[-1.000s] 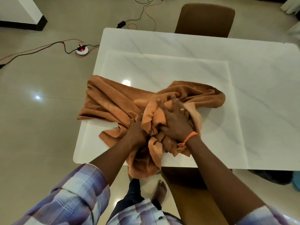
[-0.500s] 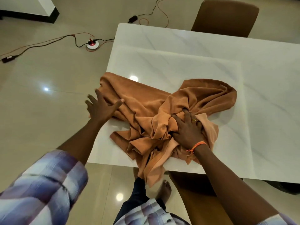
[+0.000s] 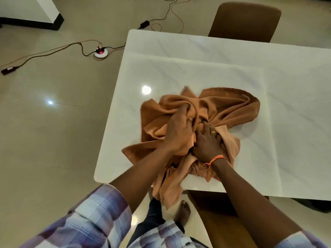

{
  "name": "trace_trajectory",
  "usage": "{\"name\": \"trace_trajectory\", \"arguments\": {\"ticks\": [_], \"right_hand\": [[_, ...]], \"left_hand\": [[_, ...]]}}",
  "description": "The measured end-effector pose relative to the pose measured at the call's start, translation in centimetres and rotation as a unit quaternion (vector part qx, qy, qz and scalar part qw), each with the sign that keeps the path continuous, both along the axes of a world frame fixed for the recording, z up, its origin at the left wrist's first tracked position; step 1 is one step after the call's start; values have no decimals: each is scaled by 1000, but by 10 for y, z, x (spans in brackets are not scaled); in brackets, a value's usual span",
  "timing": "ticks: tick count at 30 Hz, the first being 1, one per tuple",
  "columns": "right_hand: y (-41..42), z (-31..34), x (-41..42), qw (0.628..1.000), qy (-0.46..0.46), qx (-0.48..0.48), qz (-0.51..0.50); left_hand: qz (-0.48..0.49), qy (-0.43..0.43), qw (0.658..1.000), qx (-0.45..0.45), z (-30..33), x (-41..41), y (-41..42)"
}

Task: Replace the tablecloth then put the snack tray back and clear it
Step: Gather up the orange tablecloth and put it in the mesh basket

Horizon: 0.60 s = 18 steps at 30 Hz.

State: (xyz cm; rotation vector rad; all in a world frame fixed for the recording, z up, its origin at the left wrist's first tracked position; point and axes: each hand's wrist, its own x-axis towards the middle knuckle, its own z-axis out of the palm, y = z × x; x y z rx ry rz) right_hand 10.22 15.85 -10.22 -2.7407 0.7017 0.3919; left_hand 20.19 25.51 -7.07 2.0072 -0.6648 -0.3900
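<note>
An orange-brown tablecloth (image 3: 231, 106) lies bunched in a heap on the white marble table (image 3: 206, 54), near its front left corner. One end of it hangs over the front edge toward the floor. My left hand (image 3: 177, 133) grips a fold in the middle of the heap. My right hand (image 3: 208, 142), with a ring and an orange wrist thread, holds the bunched cloth just beside it. The two hands touch. No snack tray is in view.
A brown chair (image 3: 245, 20) stands at the table's far side, and another chair seat (image 3: 220, 212) sits under the front edge by my bare foot. Cables and a round power socket (image 3: 100, 53) lie on the tiled floor to the left.
My left hand pulled the cloth's left part off the table's left edge in to the middle. The cloth is now a tighter heap with both hands together on it.
</note>
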Motion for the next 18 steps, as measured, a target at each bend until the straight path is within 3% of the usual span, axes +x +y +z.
{"name": "trace_trajectory", "arguments": {"ticks": [2,5,7,10,11,14,16,18], "right_hand": [[2,0,-7,991,-117,54,-30],[6,-3,-21,934,-272,181,-147],[5,3,-27,913,-283,227,-188],[-12,22,-33,905,-247,303,-171],[-22,29,-33,881,-234,374,-168],[-56,47,-33,729,-229,605,-223],[-80,59,-26,711,-251,603,-260],[-109,61,-16,749,-322,475,-331]], "left_hand": [[-43,-62,994,79,-6,-26,0],[-136,-165,953,216,-25,-37,15],[-192,-121,941,253,-31,-36,22],[-250,-69,924,280,-35,-29,28],[-255,-72,918,294,-36,-30,28],[-207,-121,910,338,-39,-41,19],[-169,-151,907,355,-40,-45,11],[-157,-167,903,363,-42,-45,6]]}}
